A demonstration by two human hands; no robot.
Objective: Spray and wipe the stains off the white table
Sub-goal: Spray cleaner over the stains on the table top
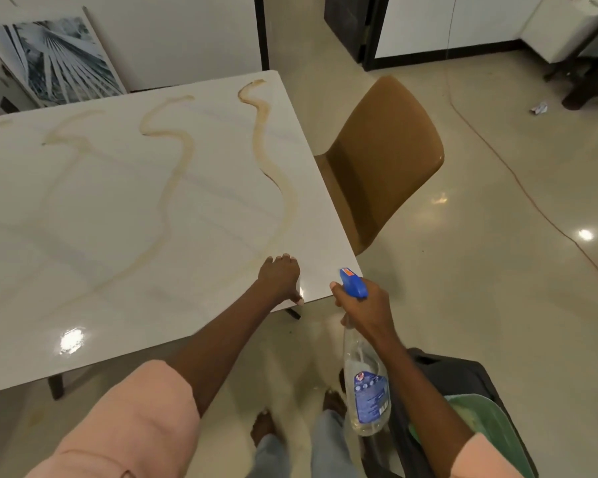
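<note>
Nearest me in the head view, my right hand (361,310) grips the spray bottle (363,374) by its blue trigger head, held off the counter's (101,236) near right corner. My left hand (282,277) rests flat, fingers (283,258) spread, just inside that corner. Brown stains (273,160) snake across the whole top, so I judge nothing is cleaned. I see no cloth. A tan chair (377,160) crowds the right edge.

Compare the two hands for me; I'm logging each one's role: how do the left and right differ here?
The left hand lies on the white table near its corner, holding nothing; the right hand grips the spray bottle off the table's edge. The left's fingers are spread, the right's curled around the bottle's neck. Neither holds a cloth.
</note>
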